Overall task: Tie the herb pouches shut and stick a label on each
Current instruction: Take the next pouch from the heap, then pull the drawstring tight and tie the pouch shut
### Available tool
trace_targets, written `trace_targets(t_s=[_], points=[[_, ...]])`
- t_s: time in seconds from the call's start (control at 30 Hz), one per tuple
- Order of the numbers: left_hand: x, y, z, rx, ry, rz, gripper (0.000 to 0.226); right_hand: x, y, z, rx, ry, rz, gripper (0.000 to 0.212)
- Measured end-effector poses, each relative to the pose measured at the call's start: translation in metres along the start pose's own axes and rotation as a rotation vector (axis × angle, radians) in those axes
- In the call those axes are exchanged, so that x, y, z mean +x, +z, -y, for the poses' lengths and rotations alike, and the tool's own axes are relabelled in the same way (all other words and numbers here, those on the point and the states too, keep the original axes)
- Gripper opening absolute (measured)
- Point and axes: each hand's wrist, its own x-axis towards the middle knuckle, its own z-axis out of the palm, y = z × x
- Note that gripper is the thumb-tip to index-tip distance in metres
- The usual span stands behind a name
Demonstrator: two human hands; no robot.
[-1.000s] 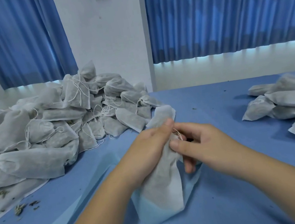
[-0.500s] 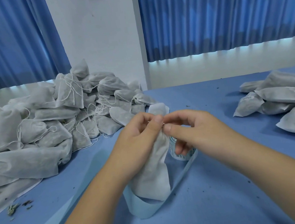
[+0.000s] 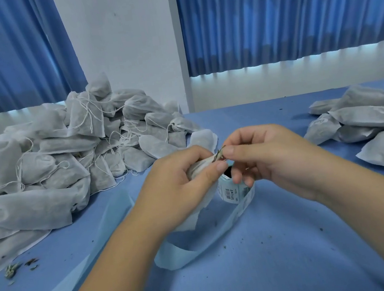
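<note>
A filled herb pouch (image 3: 191, 218) is held above the middle of the worktop (image 3: 296, 253). Its gathered neck is gripped in the curled fingers of the left hand (image 3: 178, 178), while the thumb and forefinger of the right hand (image 3: 267, 157) are pinched on its mouth, just where a dried herb sprig (image 3: 219, 153) pokes out; whether a drawstring is also caught there cannot be told. The main risk is judged to lie in that sprig: if the neck is cinched over it, the closure may be left gaping, the thin fabric may be snagged, and crumbs may be shed like the herb scraps (image 3: 11, 270) scattered near the left edge. If the left-hand grip is loosened, the contents could be spilled, as the mouth does not look tied. The label roll (image 3: 230, 190) stands directly beneath the hands, so it could be knocked over, or its backing strip (image 3: 199, 253), curled toward the near edge, could be dragged. The pouches are made of a soft, matte, white non-woven fabric, faintly see-through and plumped into pillow shapes. Thin white cords trail from the heap of pouches (image 3: 66, 151) piled at the left edge, while flatter labelled pouches (image 3: 366, 119) are stacked at the right edge. The worktop is covered in smooth blue cloth.
</note>
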Motion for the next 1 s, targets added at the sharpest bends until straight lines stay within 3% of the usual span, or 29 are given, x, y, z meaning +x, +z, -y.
trace_targets(t_s=[0.07,0.23,0.43,0.53,0.87,1.0], points=[[0.001,0.0,0.001,0.037,0.003,-0.015,0.023,-0.001,0.0,0.001,0.017,0.01,0.041,0.013],[0.001,-0.004,-0.001,-0.136,-0.092,0.035,0.008,-0.002,-0.006,0.003,0.122,0.08,0.085,0.008],[0.001,-0.001,0.0,-0.153,-0.127,0.053,0.023,0.002,-0.014,-0.004,-0.125,0.09,-0.014,0.017],[0.0,0.002,-0.003,-0.154,-0.163,0.004,0.018,0.002,-0.012,-0.007,-0.224,0.065,-0.05,0.02],[0.001,0.005,0.004,-0.108,-0.232,0.016,0.026,0.009,-0.007,-0.018,0.048,0.051,-0.326,0.021],[0.006,0.0,0.005,-0.254,-0.285,-0.065,0.024,0.014,-0.007,-0.021,0.108,0.116,-0.441,0.009]])
